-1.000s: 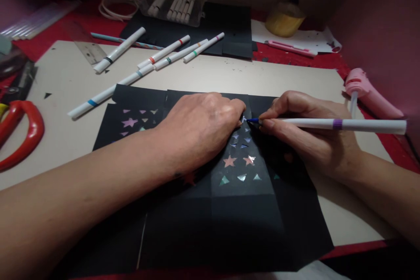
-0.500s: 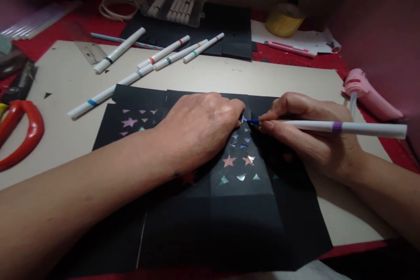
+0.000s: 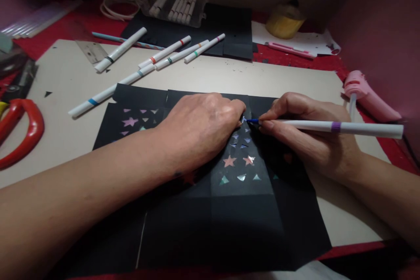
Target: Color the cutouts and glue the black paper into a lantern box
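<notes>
A folded sheet of black card (image 3: 243,227) lies before me, with small cut-out stars and triangles that show orange, green, lilac and blue. My right hand (image 3: 305,135) holds a white marker (image 3: 361,128) with a purple band, pinched close to its dark blue tip. The tip touches a small cut-out shape near the card's upper middle. On the card just left of that tip rests my left hand (image 3: 203,127), its fingers curled under and closed. What they hold, if anything, is hidden. An orange star (image 3: 229,161) shows below the hands.
Several capped markers (image 3: 164,52) lie beyond the card on a pale board (image 3: 282,81). Red-handled scissors (image 3: 39,131) are at left, a pink glue gun (image 3: 370,96) at right. Behind are a pink cutter (image 3: 290,50), yellow tape (image 3: 285,22) and a marker case (image 3: 201,19).
The right hand's marker has tilted very slightly, its back end shifting a little left. Its tip stays at the same cut-out, and the left hand is nearly still.
</notes>
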Motion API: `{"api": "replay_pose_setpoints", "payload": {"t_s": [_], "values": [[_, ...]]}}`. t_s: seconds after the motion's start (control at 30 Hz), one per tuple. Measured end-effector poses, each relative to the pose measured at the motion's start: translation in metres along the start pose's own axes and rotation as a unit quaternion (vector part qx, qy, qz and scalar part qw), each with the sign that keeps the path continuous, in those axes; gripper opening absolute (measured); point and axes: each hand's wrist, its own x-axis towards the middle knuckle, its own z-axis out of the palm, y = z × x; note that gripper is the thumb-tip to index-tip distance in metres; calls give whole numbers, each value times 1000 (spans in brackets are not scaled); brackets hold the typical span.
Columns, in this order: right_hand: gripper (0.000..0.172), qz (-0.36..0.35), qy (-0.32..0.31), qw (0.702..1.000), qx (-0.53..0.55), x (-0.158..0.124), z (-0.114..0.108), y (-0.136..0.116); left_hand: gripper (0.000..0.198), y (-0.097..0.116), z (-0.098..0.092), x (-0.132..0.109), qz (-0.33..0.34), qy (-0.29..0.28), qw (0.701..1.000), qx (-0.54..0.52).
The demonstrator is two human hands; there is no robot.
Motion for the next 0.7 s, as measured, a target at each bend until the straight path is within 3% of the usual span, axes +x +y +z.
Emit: {"api": "replay_pose_setpoints", "payload": {"t_s": [0.7], "values": [[11,0,1,1000,-7,2,4,-2,28,0,-1,0,4,-1,1000,-8]]}}
